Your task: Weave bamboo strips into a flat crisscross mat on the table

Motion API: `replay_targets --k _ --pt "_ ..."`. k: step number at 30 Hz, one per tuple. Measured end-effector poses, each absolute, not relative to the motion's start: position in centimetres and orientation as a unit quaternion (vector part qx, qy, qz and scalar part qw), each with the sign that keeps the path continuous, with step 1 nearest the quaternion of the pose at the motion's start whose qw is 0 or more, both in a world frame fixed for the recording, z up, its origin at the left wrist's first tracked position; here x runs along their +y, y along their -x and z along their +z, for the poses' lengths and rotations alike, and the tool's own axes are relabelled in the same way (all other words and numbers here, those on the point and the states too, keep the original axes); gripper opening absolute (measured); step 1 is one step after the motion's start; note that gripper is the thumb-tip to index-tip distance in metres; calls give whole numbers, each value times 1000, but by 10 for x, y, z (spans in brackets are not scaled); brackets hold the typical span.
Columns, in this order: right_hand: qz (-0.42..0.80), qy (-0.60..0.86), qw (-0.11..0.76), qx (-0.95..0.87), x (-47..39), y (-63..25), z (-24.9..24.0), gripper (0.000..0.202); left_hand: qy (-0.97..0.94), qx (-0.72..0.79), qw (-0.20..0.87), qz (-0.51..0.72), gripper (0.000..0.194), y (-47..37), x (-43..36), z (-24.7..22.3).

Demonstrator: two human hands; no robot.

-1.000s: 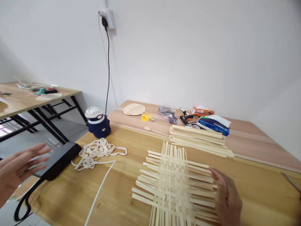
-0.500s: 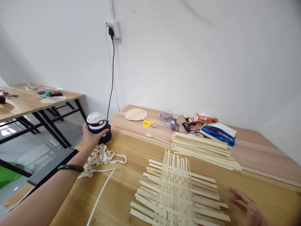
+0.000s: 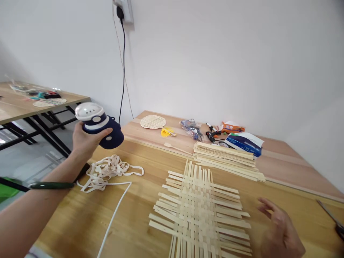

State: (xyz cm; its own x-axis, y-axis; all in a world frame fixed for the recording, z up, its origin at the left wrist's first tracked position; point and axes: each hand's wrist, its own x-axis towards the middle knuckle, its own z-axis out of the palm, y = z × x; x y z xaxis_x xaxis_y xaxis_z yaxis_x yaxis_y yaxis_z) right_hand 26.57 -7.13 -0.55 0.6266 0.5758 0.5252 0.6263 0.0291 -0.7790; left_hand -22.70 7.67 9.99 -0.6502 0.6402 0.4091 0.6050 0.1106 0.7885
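Observation:
My left hand (image 3: 84,143) is wrapped round a navy-blue water bottle (image 3: 111,138) with a clear domed lid and a white band. It holds the bottle tilted, above the table. Below it, a tangle of flat off-white tape (image 3: 113,168) lies on the wood, with a white cord (image 3: 114,218) beside it. My right hand (image 3: 281,229) hovers at the lower right, fingers loosely apart and partly curled, with nothing seen in them. To its left lies a half-woven mat of pale bamboo strips (image 3: 196,208), the loose ends sticking out all round.
Behind the mat lie a stack of strips (image 3: 225,159), a tissue pack (image 3: 244,143), a black glue gun (image 3: 212,134), bagged items (image 3: 191,129) and a woven fan (image 3: 153,122). Scissors (image 3: 331,216) are at the right edge. Another table (image 3: 16,111) stands at left.
My left hand has lifted the bottle off the table, up and to the left, tilting it. The right hand is higher in view. The camera view has shifted slightly.

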Motion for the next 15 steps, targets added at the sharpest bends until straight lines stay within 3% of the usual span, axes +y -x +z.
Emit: replay_targets --k 5,7,11,13,15 --pt "107 611 488 -614 -66 -209 47 43 -544 650 109 520 70 189 46 149" --pt "155 540 466 -683 -57 -175 61 57 -620 585 147 502 75 171 39 151" --pt "263 447 451 -726 -34 -109 73 113 -684 488 281 464 81 125 24 143" --pt "313 432 483 -694 -28 -88 73 122 -704 447 341 434 81 103 16 140" --pt "333 444 535 -636 -28 -77 69 118 -718 429 366 408 83 88 10 141"
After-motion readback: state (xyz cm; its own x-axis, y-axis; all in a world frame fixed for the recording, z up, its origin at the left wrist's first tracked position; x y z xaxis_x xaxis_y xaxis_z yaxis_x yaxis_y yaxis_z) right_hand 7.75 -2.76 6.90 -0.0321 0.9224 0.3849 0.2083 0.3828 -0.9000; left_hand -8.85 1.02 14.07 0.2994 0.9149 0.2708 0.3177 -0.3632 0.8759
